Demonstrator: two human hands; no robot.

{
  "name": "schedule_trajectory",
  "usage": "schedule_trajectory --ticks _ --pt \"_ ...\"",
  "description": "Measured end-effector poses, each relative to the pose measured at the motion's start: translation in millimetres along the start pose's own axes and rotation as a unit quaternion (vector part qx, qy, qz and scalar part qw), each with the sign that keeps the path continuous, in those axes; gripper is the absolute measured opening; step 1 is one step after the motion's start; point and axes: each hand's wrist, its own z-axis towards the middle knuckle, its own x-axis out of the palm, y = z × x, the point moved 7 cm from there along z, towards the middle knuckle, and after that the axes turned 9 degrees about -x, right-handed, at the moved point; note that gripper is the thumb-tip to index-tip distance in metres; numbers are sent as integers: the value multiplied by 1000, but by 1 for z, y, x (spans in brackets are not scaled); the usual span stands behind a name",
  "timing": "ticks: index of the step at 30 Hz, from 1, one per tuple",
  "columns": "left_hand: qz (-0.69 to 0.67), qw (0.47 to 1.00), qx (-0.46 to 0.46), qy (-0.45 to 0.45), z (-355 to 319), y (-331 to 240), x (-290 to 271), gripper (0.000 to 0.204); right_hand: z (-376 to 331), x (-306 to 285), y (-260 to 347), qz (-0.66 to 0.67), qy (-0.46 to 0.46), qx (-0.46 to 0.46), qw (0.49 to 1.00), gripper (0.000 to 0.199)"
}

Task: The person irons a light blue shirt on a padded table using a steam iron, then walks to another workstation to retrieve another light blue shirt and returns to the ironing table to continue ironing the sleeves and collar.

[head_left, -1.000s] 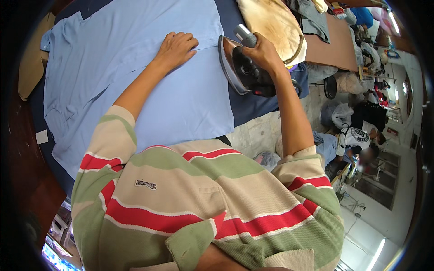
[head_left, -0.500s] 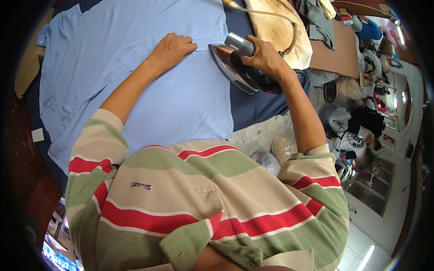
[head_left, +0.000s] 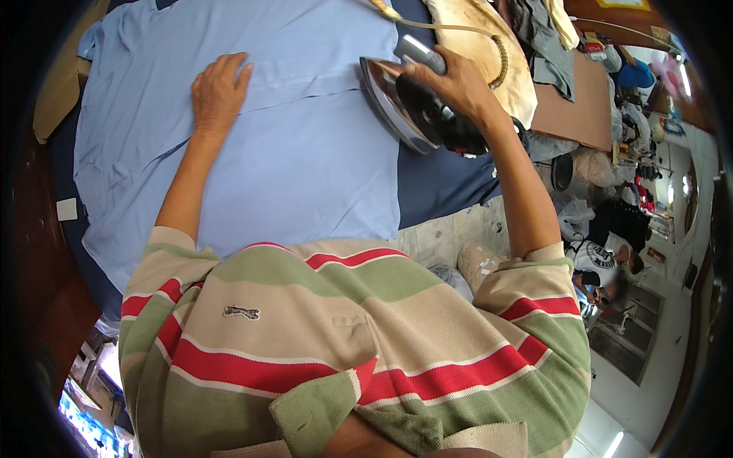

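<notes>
A light blue shirt [head_left: 290, 145] lies spread over the dark blue ironing board [head_left: 439, 179], covering most of it. The left hand [head_left: 217, 91] rests flat and open on the cloth. The right hand [head_left: 458, 84] grips the iron [head_left: 405, 111], tilted up at the shirt's right edge, its cord [head_left: 458, 30] trailing past a scorched pad [head_left: 489, 53]. Bare board shows just right of the shirt.

Iron [head_left: 408, 107] in right hand [head_left: 458, 84], tilted
</notes>
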Motion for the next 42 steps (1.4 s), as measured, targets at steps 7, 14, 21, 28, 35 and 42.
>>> schedule_trajectory --ticks 7,14,21,28,35,42 --pt "112 993 30 40 1 38 14 18 49 15 23 -89 -24 -69 993 50" --pt "89 993 70 22 10 50 12 16 47 37 40 -115 117 -169 972 50" --pt "41 996 51 55 11 50 12 18 37 53 63 -128 181 -216 951 46" --pt "55 996 58 50 8 52 13 17 55 55 92 -97 105 -200 969 45" --pt "-15 998 54 -41 14 31 -33 15 53 73 103 -118 158 -175 964 44" --pt "-516 781 237 -261 -27 -36 -224 15 53 72 103 -110 112 -189 969 47"
